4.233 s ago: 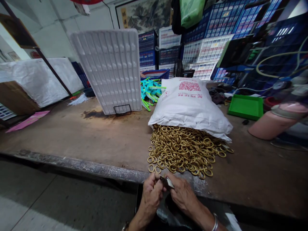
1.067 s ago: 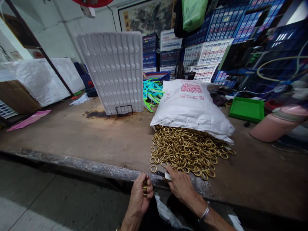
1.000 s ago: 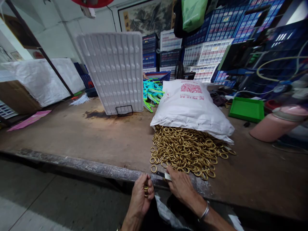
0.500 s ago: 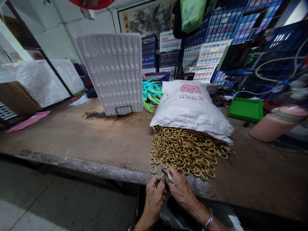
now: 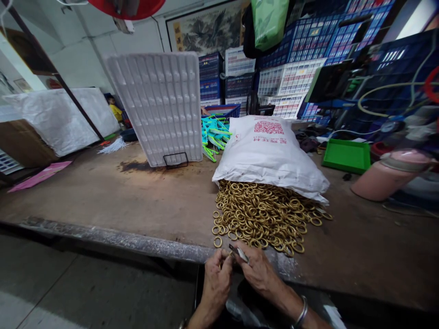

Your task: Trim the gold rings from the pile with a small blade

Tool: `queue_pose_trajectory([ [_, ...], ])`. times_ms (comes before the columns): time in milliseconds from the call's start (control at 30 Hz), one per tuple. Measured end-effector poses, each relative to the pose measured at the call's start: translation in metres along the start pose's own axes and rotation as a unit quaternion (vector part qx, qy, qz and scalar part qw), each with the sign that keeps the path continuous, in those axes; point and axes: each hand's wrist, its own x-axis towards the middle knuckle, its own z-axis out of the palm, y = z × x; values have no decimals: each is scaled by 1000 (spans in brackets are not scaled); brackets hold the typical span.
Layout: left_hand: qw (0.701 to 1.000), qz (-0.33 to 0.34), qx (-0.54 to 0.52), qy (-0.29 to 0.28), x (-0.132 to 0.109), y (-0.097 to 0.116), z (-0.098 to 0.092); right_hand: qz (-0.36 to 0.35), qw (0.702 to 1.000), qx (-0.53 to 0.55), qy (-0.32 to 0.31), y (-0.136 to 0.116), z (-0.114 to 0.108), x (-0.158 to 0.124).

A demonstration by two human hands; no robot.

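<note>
At the table's front edge my left hand (image 5: 216, 279) is closed, pinching a brass-coloured ring (image 5: 231, 254) that the fingers mostly hide. Close beside it, my right hand (image 5: 256, 269) grips a small knife (image 5: 239, 252), its dark blade pointing towards the left fingertips. Whether the blade touches the ring is too small to tell. Just beyond both hands lies a heap of brass-coloured rings (image 5: 260, 214), spilling from under a white sack (image 5: 264, 157) with red print. One loose ring (image 5: 217, 241) rests near the edge.
A white ribbed plastic tray (image 5: 157, 109) stands upright in a black wire holder, left of turquoise and green plastic pieces (image 5: 216, 132). On the right are a green tray (image 5: 346, 156) and a pink bottle (image 5: 391, 176). Stacked crates (image 5: 288, 82) fill the back. A person in yellow appears far left.
The view has shifted slightly. My left hand has turned a little at the ring, and more of the knife now shows in my right hand. A person in yellow has come into sight behind.
</note>
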Motion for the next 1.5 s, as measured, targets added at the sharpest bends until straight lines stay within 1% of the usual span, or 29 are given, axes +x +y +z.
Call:
queue_pose_trajectory([
  [100,997,-63,-36,-14,-2,2,0,21,997,69,9,-5,0,0],
  [200,985,-118,-121,-44,-5,7,2,62,987,151,13,-9,-1,1],
  [267,971,-128,-189,-67,-6,10,3,85,979,185,12,-11,-2,2],
  [333,963,-132,-223,-73,-6,12,4,95,976,196,9,-12,-3,3],
  [400,971,-126,-194,-61,-6,11,5,90,979,185,9,-12,-5,4],
  [467,985,-107,-123,-48,-5,11,4,73,984,162,6,-12,-6,4],
  [533,994,-82,-58,-44,-4,11,3,58,988,144,-5,-11,-6,5],
  [633,995,-77,-28,-51,-4,12,2,76,988,134,-11,-8,-4,6],
  [733,991,-99,-61,-69,-5,12,1,98,984,147,-6,-6,-2,7],
  [900,971,-124,-180,-100,-8,7,2,99,973,206,-15,-5,1,5],
  [1000,970,-122,-186,-101,-8,5,2,107,971,215,-10,-5,2,5],
  [1100,976,-118,-160,-89,-8,5,3,110,978,177,8,-4,0,5],
  [1200,982,-110,-137,-75,-8,4,3,87,993,81,29,0,-1,3],
  [1267,983,-115,-125,-67,-7,5,2,55,998,8,13,4,0,-1],
  [1367,985,-119,-107,-58,-7,7,1,19,996,-87,-21,6,2,-7],
  [1433,988,-109,-96,-56,-7,9,0,14,990,-132,-38,6,4,-9],
  [1500,990,-100,-86,-54,-8,8,-1,28,983,-174,-58,4,4,-9],
])
